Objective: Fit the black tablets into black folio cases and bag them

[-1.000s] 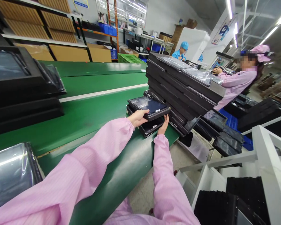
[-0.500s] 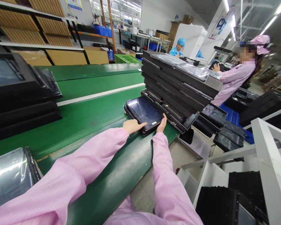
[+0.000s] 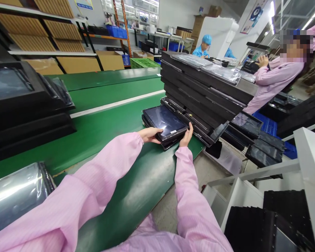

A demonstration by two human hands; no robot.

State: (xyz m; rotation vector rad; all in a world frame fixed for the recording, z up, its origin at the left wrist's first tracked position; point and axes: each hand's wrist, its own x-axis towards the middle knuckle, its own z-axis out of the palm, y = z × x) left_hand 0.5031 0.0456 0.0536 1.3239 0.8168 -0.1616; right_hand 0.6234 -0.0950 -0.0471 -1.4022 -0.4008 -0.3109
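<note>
Though illegible, 1 label (image 3: pixel 173 132) on black-edged panel (image 3: pixel 163 118)

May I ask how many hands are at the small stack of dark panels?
2: left hand at the near corner of the top panel, right hand at its right corner.

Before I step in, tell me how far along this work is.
The stack of black trays looks built. In hand is a dark panel atop a small pile, left hand gripping it, right hand at its corner. The wrapped panels at lower left lie untouched, possibly left to do; total unclear.
</note>
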